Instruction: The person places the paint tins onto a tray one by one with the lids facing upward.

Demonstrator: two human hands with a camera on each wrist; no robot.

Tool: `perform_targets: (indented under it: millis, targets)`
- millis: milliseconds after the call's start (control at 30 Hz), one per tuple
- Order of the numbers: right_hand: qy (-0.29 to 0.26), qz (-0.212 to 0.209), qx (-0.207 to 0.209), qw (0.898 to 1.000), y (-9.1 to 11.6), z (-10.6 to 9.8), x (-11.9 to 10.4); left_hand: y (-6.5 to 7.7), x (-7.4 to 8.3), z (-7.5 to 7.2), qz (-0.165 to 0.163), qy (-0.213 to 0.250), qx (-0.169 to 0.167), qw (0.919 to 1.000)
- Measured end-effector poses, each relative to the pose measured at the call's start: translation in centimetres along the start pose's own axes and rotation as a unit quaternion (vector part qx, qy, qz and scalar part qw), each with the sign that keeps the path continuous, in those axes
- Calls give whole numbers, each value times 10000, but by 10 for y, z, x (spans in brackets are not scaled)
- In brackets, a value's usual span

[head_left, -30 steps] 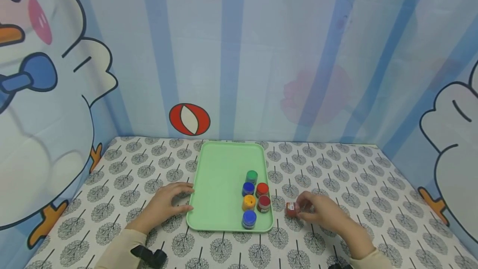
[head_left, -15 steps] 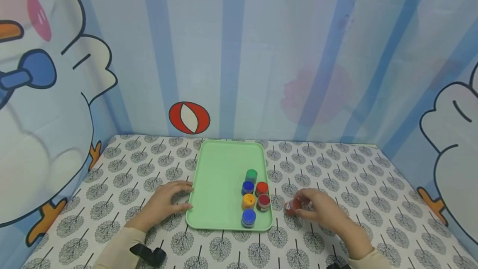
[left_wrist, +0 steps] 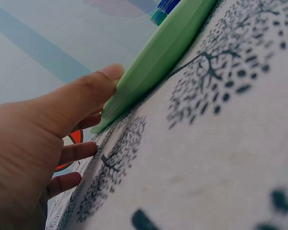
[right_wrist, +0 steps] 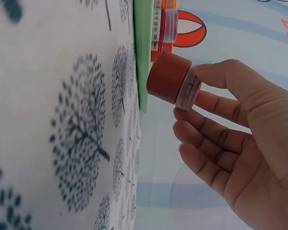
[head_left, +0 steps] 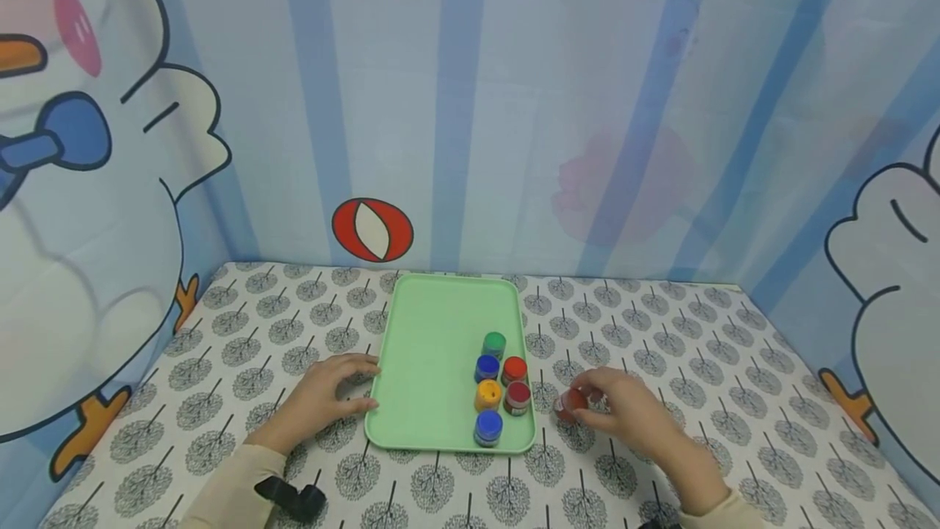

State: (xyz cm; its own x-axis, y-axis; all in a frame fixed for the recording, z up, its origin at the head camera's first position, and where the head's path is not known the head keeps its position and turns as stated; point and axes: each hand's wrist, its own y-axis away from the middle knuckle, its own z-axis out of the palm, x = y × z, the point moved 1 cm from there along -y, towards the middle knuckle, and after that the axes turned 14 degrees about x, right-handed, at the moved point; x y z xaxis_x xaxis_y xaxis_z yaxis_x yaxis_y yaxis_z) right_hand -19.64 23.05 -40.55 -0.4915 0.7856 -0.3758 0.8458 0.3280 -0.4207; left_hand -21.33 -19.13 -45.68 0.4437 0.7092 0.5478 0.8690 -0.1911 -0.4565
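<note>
My right hand [head_left: 631, 411] holds a small paint jar [right_wrist: 169, 76] with reddish-brown contents, pinching its clear lid between thumb and fingers. The jar is tilted and lifted off the cloth, just right of the green tray [head_left: 422, 415]. In the head view the fingers partly cover it. My left hand [head_left: 323, 398] rests at the tray's left edge, its thumb touching the rim and its fingers loosely extended. Along the tray's right side stand several paint jars: green [head_left: 494, 344], two blue, yellow [head_left: 488, 395], red [head_left: 515, 371] and dark red [head_left: 517, 398].
A tree-patterned cloth [head_left: 661, 366] covers the table. Behind it hangs a striped blue curtain [head_left: 507, 104] with cartoon ducks and a red ball [head_left: 373, 229] printed on it. Dark straps [head_left: 290, 500] sit at the wrists.
The right hand has shifted slightly left toward the tray with the jar, whose label has turned and whose tilt has changed. The left hand and the jars on the tray stay put.
</note>
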Motion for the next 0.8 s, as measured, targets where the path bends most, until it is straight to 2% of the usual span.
perform_targets:
  millis: [200, 800]
  targets:
    - [84, -202, 82, 9997, -1, 2, -8, -1, 1, -1, -2, -8, 1, 10000]
    - [133, -435, 125, 9989, -2, 6, -33, 0, 1, -1, 55, -84, 26, 9999]
